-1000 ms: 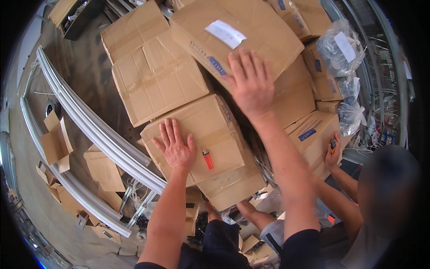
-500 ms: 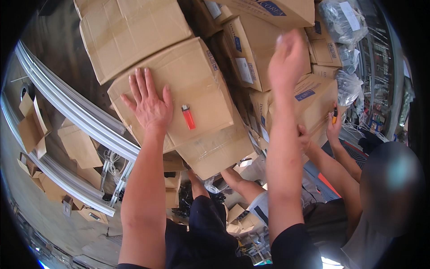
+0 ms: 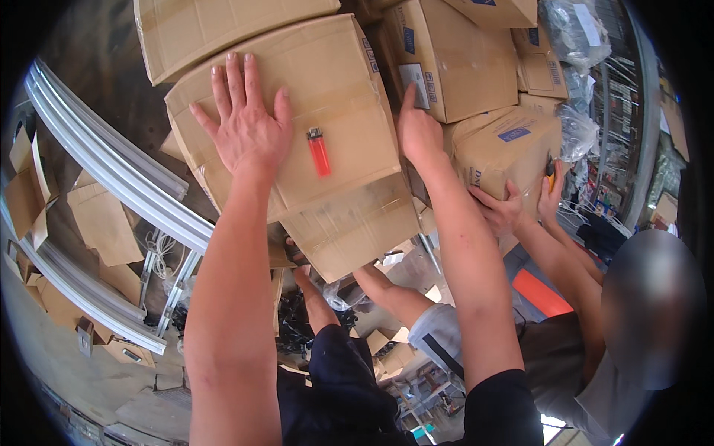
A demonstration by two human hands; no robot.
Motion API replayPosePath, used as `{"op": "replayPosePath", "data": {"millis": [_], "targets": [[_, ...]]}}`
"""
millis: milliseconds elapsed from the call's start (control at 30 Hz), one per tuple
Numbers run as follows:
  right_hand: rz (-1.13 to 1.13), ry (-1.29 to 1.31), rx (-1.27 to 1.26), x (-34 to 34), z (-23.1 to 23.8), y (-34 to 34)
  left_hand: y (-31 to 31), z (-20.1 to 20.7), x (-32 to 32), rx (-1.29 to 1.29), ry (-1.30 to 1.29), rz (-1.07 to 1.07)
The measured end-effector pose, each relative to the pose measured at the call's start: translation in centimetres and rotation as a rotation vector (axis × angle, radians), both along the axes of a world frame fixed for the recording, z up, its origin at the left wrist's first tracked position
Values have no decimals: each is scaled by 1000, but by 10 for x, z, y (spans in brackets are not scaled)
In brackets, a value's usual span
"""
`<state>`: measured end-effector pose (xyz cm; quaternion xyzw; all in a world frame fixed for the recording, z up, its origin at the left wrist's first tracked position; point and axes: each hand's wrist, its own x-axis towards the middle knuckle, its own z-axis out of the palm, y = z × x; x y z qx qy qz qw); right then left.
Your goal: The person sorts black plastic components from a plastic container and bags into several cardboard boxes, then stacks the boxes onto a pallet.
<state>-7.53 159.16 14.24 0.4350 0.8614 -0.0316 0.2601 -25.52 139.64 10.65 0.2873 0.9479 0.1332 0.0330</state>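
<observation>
My left hand (image 3: pixel 251 123) lies flat with spread fingers on top of a brown cardboard box (image 3: pixel 335 74). Just right of it, a red lighter (image 3: pixel 318 152) rests on the same box. My right hand (image 3: pixel 422 132) stretches its index finger toward a white label (image 3: pixel 413 83) on the side of another carton (image 3: pixel 472 59); the other fingers look curled and hold nothing that I can see. Whether the fingertip touches the label, I cannot tell.
At right, a co-worker's hands (image 3: pixel 506 209) are on a lower carton (image 3: pixel 513 149), one with a yellow-orange cutter (image 3: pixel 550 172). Long metal rails (image 3: pixel 119 160) run down the left. Opened cardboard (image 3: pixel 108 223) lies on the floor. Plastic-wrapped bundles (image 3: pixel 573 33) stand back right.
My right hand has come down and left from its raised, blurred position to the carton's label. My left hand stays on the box; the view has shifted, with boxes higher in the picture.
</observation>
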Motion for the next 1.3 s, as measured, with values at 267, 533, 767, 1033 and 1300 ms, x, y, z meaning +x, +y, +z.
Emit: {"op": "replayPosePath", "data": {"millis": [267,533,767,1033,1300], "targets": [[-47,-115,14,-5,-11,7,-2,-3,0,30,1,6],[-57,-99,48,-13,-9,-2,-8,-4,-1,44,16,5],[-31,-84,95,-6,-17,2,-6,-8,0,59,41,4],[-47,-48,73,-17,-22,-8,-14,-15,-3,66,76,9],[-132,-54,112,-5,-18,-2,-6,-13,2,100,92,3]]}}
